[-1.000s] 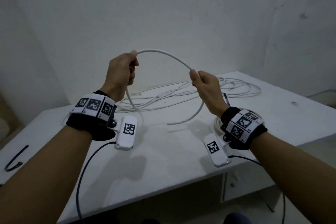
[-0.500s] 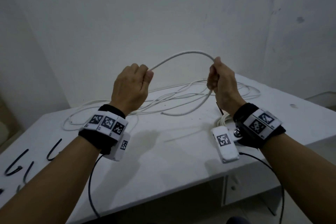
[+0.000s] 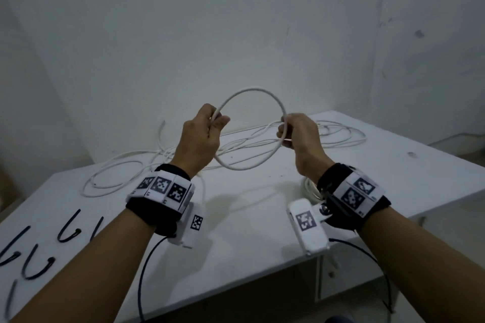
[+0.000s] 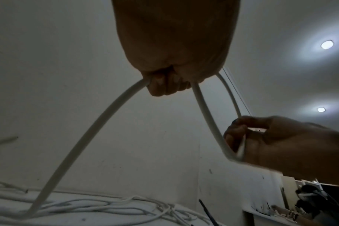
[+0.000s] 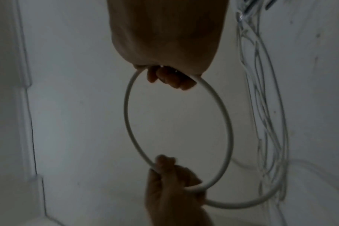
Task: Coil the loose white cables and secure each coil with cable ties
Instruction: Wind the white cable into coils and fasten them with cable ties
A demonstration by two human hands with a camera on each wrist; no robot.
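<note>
At centre frame in the head view, above the white table (image 3: pixel 393 170), both hands hold one white cable (image 3: pixel 252 90) raised off the surface. The left hand (image 3: pixel 199 139) has its fingers curled round the cable at the left of the loop; the right hand (image 3: pixel 301 136) pinches it at the right, fingers curled, where the strand crosses itself. Compared with half a second ago, when the cable formed only an open arch between the hands, it now closes into a full ring: the lower arc sweeps under and back to the right hand. The right wrist view confirms a closed oval (image 5: pixel 176 130) between the two grips. The left wrist view shows the free length (image 4: pixel 83 145) running down from the left hand to the loose cable pile (image 3: pixel 262 144) lying along the far side of the table, toward the upper centre and right. This indicates that the first turn of the coil is formed and that most of the cable remains uncoiled. Black cable ties (image 3: pixel 65 228) lie untouched at the lower left of the frame, well apart from the hands. A small coiled bundle (image 3: pixel 311 187) sits on the table just beside the right wrist, partly hidden.
</note>
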